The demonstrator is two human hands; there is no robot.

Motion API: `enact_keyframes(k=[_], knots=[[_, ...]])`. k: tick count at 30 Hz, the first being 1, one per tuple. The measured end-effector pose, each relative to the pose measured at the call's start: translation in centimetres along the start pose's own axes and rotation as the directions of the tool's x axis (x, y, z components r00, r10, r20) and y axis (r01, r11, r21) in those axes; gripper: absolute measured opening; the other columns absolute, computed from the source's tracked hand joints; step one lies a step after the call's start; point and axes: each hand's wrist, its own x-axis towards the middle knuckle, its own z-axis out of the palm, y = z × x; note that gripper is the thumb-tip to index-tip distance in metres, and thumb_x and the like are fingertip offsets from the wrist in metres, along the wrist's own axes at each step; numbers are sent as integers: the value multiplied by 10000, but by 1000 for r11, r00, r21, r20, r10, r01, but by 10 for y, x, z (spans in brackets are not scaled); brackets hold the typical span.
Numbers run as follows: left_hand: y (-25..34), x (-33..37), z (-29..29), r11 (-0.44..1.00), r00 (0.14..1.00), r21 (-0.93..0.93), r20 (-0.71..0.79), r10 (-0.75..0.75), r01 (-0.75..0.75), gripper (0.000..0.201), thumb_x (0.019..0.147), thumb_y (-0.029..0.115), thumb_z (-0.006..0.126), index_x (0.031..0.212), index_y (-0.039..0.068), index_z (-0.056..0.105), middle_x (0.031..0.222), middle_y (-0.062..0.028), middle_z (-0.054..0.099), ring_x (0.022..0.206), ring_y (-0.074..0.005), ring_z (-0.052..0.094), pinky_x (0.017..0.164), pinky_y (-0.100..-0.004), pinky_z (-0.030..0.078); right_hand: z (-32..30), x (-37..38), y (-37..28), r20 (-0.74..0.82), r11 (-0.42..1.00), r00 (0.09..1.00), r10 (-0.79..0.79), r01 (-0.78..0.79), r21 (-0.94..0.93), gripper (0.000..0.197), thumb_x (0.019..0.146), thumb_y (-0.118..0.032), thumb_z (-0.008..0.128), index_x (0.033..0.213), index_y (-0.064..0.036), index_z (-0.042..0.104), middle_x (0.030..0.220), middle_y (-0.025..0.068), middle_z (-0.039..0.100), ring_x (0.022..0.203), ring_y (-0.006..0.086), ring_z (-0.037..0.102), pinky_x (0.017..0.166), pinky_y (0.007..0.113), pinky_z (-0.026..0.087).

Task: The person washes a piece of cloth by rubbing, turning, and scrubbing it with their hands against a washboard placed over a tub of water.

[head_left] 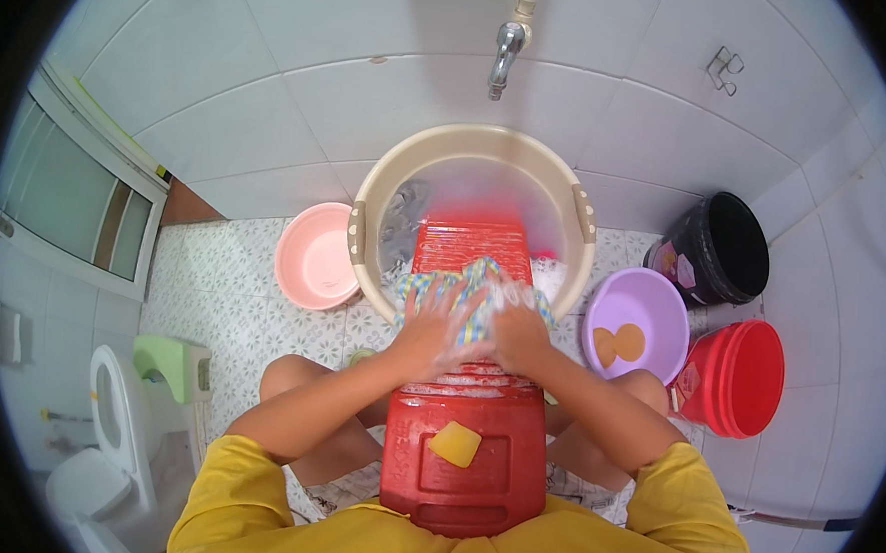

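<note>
Bordering the near edge, a yellow shirt (289,529) covered the person's shoulders and upper arms. Just ahead, a red washboard (464,488) stood between the bent knees (292,377) and ran forward across the near rim of a beige tub (480,135). A yellow block (454,444) rested on its smooth near panel. Farther along, on the ribbed part, lay a bunched blue, yellow and white checked cloth (474,323). The left hand (428,328) and right hand (516,332) both pressed on this cloth side by side, palms down, with white lather about the right fingers; motion blur left it unclear whether either was closed on the fabric. Beyond them, the board's far end dipped into the tub's cloudy water (473,183), with grey fabric (402,224) at left and white suds (550,275) at right. On the patterned floor (218,265), a pink basin (289,258) stood left of the tub; to the right were a lilac basin (653,293), a red bucket (715,391) and a black bucket (687,251). Farthest, a chrome tap (507,55) projected from the tiled wall (376,18) above the tub.
</note>
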Motion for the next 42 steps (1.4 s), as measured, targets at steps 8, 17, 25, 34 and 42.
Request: enact_keyframes(k=[8,17,25,34,42], knots=[[-68,103,7,937,937,-58,86,-338,343,614,889,516,441,1362,128,394,1303,-221,456,1238,-408,395,1001,-568,289,10,112,41,286,923,882,375,-383,-29,378,853,-304,478,1081,-48,637,1378,205,412,1282,340,379,1029,505,299],[-1,-27,-27,981,979,-46,70,190,-188,584,892,333,470,1424,165,298,1363,-167,385,1267,-399,347,1032,-584,219,-19,-22,-18,-87,996,996,-11,19,91,411,816,-256,516,1124,3,598,1291,187,499,1216,347,433,1010,494,308],[-57,76,7,969,964,154,154,-215,192,595,911,484,374,1426,190,321,1460,-185,279,1331,-424,258,1044,-628,190,11,83,33,276,971,937,214,-173,-165,399,799,-254,519,1123,-50,631,1377,145,434,1299,376,349,1037,614,214],[-58,52,4,986,994,-129,37,-99,103,619,829,402,504,1364,108,405,1380,-181,368,1238,-424,355,1026,-523,302,8,68,21,237,939,922,305,-333,86,515,815,-338,531,1228,-29,531,1286,124,522,1255,386,396,945,603,319],[-5,-11,-3,990,987,39,-86,135,-133,503,904,377,460,1328,108,438,1414,-140,345,1299,-400,280,1000,-626,246,-4,-16,-9,-124,999,992,22,-19,28,516,828,-315,532,1224,15,524,1302,198,480,1258,393,367,999,562,278]])
